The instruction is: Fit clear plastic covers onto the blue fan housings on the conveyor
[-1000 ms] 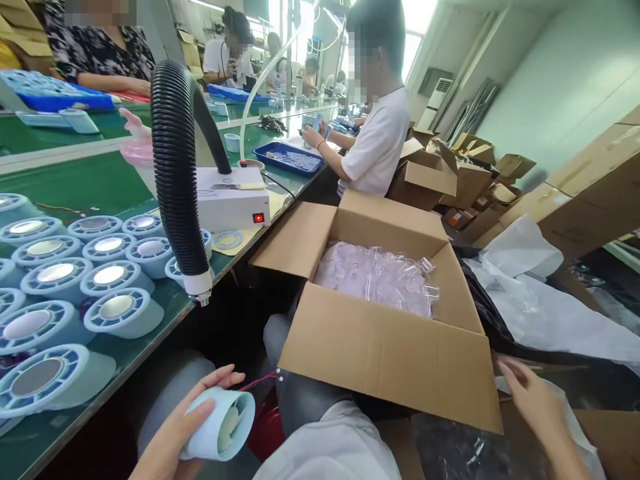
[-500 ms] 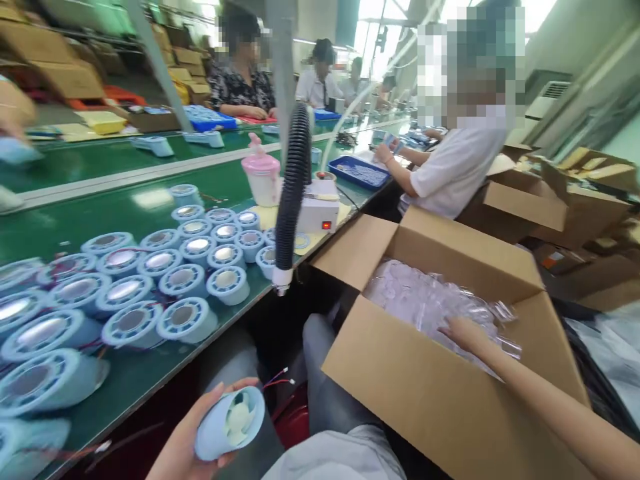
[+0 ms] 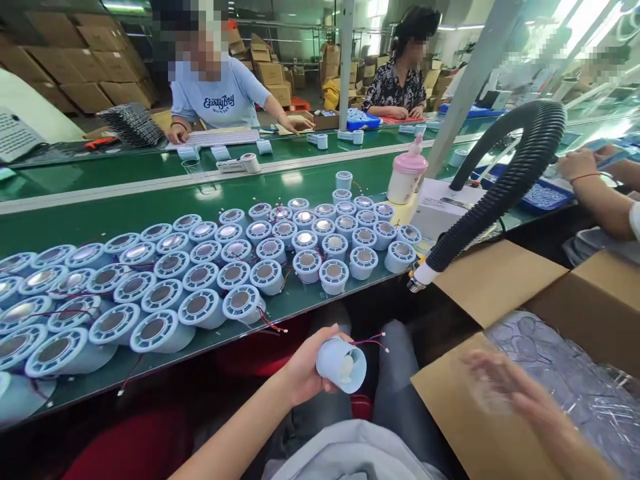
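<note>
My left hand (image 3: 309, 370) is closed around a light-blue cylindrical fan housing (image 3: 341, 365), held above my lap. Its open end faces me and shows a white fan blade inside; thin red and blue wires with small white plugs stick out behind. My right hand (image 3: 510, 380), smeared by motion, is over the near flap of the carton (image 3: 450, 400). A see-through plastic piece (image 3: 493, 399) shows faintly under its fingers; its exact shape is blurred. Many more clear plastic pieces (image 3: 555, 373) fill the carton at my right.
Rows of blue fan housings (image 3: 200, 277) with wires stand on the green bench (image 3: 300, 307). A black flexible hose (image 3: 500, 193) arches over the bench edge. Beyond it are a white box (image 3: 440, 207) and a pink-lidded cup (image 3: 407, 173). Co-workers sit across and to the right.
My view has swung left. My right hand has come up out of the carton's clear pieces and moved toward my left hand, which still holds the fan housing.
</note>
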The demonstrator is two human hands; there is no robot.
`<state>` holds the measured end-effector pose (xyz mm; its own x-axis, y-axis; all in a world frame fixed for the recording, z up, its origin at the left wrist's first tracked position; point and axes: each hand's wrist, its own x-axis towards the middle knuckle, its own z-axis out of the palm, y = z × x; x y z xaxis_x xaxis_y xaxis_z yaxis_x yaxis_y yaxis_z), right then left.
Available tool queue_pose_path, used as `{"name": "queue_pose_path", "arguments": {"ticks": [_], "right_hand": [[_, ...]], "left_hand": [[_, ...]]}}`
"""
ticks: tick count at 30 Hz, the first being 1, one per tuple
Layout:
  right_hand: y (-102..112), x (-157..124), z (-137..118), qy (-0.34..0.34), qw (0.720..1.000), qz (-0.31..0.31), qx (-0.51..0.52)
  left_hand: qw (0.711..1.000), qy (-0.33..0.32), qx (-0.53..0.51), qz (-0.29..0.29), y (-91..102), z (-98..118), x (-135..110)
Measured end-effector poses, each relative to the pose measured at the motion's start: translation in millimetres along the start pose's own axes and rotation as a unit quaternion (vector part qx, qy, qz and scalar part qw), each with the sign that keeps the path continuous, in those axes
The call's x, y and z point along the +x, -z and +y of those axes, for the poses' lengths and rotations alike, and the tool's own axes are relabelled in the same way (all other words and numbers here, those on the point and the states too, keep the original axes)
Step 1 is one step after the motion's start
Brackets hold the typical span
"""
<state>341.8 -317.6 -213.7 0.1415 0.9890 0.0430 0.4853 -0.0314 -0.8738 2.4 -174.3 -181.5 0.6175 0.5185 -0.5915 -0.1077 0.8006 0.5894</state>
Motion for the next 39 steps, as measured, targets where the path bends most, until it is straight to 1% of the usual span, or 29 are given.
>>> {"name": "queue_pose_path", "arguments": {"ticks": [1, 2, 3, 4, 5, 7, 9, 10, 11, 12, 14, 15, 17, 19, 22, 23, 24, 26, 28, 29, 31, 33, 35, 36, 39], "right_hand": [[-23.3, 9.4, -24.5, 0.054, 0.997, -0.054, -0.021], [-44.2, 19.1, -47.0, 0.105, 0.987, -0.108, -0.06], [-62.3, 28.9, -66.5, 0.152, 0.972, -0.14, -0.111], [-77.5, 38.6, -82.6, 0.2, 0.957, -0.137, -0.161], [-90.0, 47.9, -95.1, 0.23, 0.942, -0.129, -0.207], [-107.4, 63.9, -110.0, 0.266, 0.918, -0.107, -0.273], [-117.1, 75.8, -115.3, 0.28, 0.905, -0.109, -0.302], [-119.9, 80.0, -116.1, 0.283, 0.902, -0.121, -0.302], [-121.6, 83.1, -116.3, 0.28, 0.904, -0.14, -0.291], [-122.4, 85.2, -116.5, 0.268, 0.91, -0.168, -0.27], [-122.2, 87.1, -117.9, 0.222, 0.928, -0.225, -0.196], [-121.5, 87.3, -119.2, 0.193, 0.938, -0.247, -0.15], [-119.6, 87.4, -122.1, 0.146, 0.952, -0.261, -0.063], [-118.2, 87.6, -123.7, 0.126, 0.965, -0.23, -0.003], [-119.2, 88.3, -121.2, 0.109, 0.979, -0.168, 0.041], [-120.8, 88.0, -119.2, 0.11, 0.981, -0.153, 0.048], [-123.0, 87.4, -116.8, 0.116, 0.982, -0.141, 0.055], [-129.0, 84.3, -111.8, 0.143, 0.981, -0.117, 0.064], [-135.7, 79.6, -107.5, 0.177, 0.978, -0.087, 0.074], [-138.9, 77.1, -105.7, 0.191, 0.976, -0.069, 0.08], [-144.1, 72.8, -103.2, 0.196, 0.974, -0.029, 0.111], [-147.2, 70.5, -101.7, 0.16, 0.973, -0.004, 0.167], [-148.1, 70.8, -101.1, 0.103, 0.966, 0.001, 0.239], [-147.8, 71.6, -101.1, 0.074, 0.958, 0.0, 0.277], [-144.3, 75.9, -101.9, 0.013, 0.93, -0.017, 0.368]], "left_hand": [[1.0, -0.002, 0.019, 0.002, 0.3, 1.8, -0.3], [0.999, -0.01, 0.041, 0.005, 0.3, 4.0, -1.0], [0.998, -0.021, 0.066, 0.007, 0.2, 6.4, -2.3], [0.995, -0.035, 0.093, 0.006, -0.1, 9.0, -4.2], [0.991, -0.048, 0.122, 0.004, -0.6, 12.0, -6.7], [0.981, -0.074, 0.182, 0.003, -2.1, 18.4, -13.2], [0.967, -0.104, 0.234, 0.009, -3.9, 24.7, -20.5], [0.952, -0.133, 0.275, 0.014, -4.5, 27.3, -23.8], [0.93, -0.169, 0.327, 0.02, -4.8, 29.4, -26.6], [0.901, -0.207, 0.381, 0.027, -4.5, 30.9, -28.5], [0.843, -0.265, 0.467, 0.046, -1.6, 31.5, -29.6], [0.826, -0.281, 0.485, 0.055, 1.0, 30.7, -28.5], [0.829, -0.295, 0.472, 0.06, 8.2, 27.6, -23.9], [0.834, -0.32, 0.449, 0.042, 16.8, 23.3, -17.4], [0.833, -0.353, 0.427, 0.012, 27.6, 16.9, -8.9], [0.838, -0.352, 0.416, 0.005, 29.8, 14.9, -7.1], [0.85, -0.346, 0.397, -0.002, 31.2, 12.9, -5.7], [0.881, -0.33, 0.338, -0.007, 31.8, 8.5, -3.8], [0.899, -0.335, 0.284, 0.01, 30.9, 3.9, -1.7], [0.898, -0.346, 0.269, 0.022, 30.3, 1.8, -0.4], [0.883, -0.372, 0.284, 0.028, 29.4, -1.5, 2.6], [0.862, -0.381, 0.333, 0.006, 28.9, -2.7, 4.9], [0.849, -0.366, 0.38, -0.02, 27.6, -2.1, 5.2], [0.854, -0.349, 0.385, -0.032, 26.4, -1.2, 4.4], [0.894, -0.28, 0.344, -0.068, 20.4, 2.8, -1.1]]}}
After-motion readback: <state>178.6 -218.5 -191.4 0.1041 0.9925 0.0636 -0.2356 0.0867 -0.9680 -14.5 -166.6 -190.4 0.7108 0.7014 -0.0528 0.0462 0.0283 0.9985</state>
